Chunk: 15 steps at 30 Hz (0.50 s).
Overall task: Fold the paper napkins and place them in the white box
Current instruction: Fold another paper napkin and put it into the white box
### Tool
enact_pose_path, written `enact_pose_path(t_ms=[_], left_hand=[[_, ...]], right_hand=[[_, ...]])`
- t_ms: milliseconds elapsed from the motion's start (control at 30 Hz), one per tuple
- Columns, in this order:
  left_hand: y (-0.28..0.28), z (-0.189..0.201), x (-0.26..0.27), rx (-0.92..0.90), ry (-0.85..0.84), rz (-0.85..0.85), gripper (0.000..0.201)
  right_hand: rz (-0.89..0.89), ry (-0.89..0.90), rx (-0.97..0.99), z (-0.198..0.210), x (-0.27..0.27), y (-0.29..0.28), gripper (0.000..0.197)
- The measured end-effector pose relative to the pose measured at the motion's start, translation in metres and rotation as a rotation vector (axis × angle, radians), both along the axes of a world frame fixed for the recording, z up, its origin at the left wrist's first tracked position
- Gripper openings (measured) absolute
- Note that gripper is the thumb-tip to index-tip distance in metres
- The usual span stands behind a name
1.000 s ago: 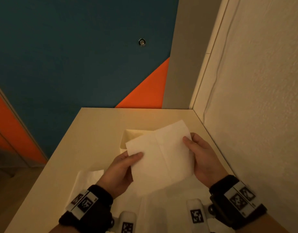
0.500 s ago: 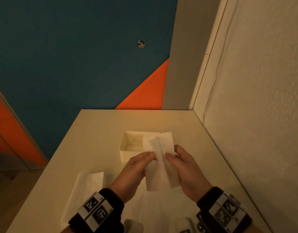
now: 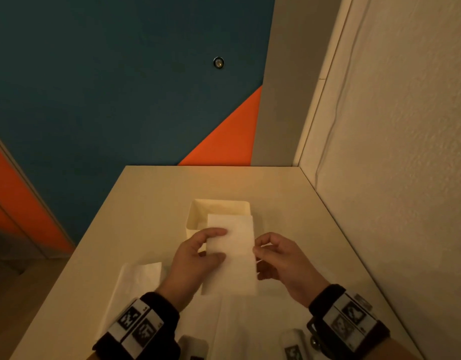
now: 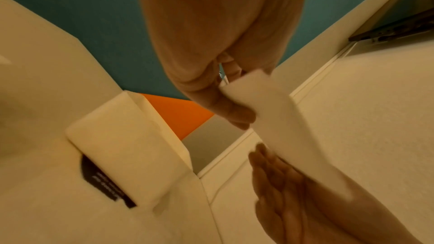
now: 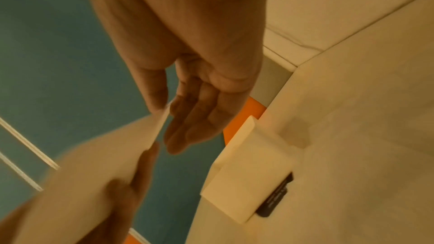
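A white paper napkin (image 3: 233, 258), folded into a narrow strip, hangs in the air just in front of the white box (image 3: 194, 219). My left hand (image 3: 222, 244) pinches its left edge between thumb and fingers, as the left wrist view shows (image 4: 234, 92). At the strip's right edge my right hand (image 3: 258, 248) holds the napkin (image 5: 131, 136) between thumb and fingers (image 5: 165, 125). The box (image 4: 122, 146) stands open on the table, a dark label at its base, and its far end is partly covered by the napkin.
More flat napkins lie on the cream table (image 3: 151, 198): one at the near left (image 3: 138, 276), others under my wrists (image 3: 237, 323). A wall (image 3: 393, 178) borders the table's right side. The table's left edge drops off to the floor.
The napkin went from an open sheet to a half fold, then to a narrow strip. My hands came together and now sit at the strip's two long edges.
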<state>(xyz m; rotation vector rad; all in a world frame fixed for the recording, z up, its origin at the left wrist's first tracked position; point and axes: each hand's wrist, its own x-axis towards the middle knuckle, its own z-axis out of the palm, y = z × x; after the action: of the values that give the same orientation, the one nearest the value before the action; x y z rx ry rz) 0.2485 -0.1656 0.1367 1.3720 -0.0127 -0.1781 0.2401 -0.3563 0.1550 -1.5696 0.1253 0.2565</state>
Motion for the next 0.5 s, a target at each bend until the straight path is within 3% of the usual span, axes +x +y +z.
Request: enact_pose_path(t_ms=[100,200,333,400,500], left_hand=[[0.026,-0.010,0.003,0.081,0.044,0.057,0.031],[0.061,-0.022,0.004,0.203,0.085,0.123,0.032],[0.108,-0.044,0.001,0.455,0.129,0.174,0.032],[0.129,-0.059,0.001,0.551,0.197,0.187,0.033],[0.149,-0.075,0.000,0.648,0.294,0.166,0.034]], right_hand=[[-0.039,0.030,-0.149,-0.015,0.008,-0.019,0.004],[-0.019,-0.013,-0.499,-0.041,0.015,-0.040,0.008],[0.219,0.005,-0.868,-0.072,0.012,-0.057,0.024],[0.357,0.063,-0.986,-0.085,0.009,-0.058,0.042],[0.479,0.102,-1.131,-0.100,0.005,-0.056,0.085]])
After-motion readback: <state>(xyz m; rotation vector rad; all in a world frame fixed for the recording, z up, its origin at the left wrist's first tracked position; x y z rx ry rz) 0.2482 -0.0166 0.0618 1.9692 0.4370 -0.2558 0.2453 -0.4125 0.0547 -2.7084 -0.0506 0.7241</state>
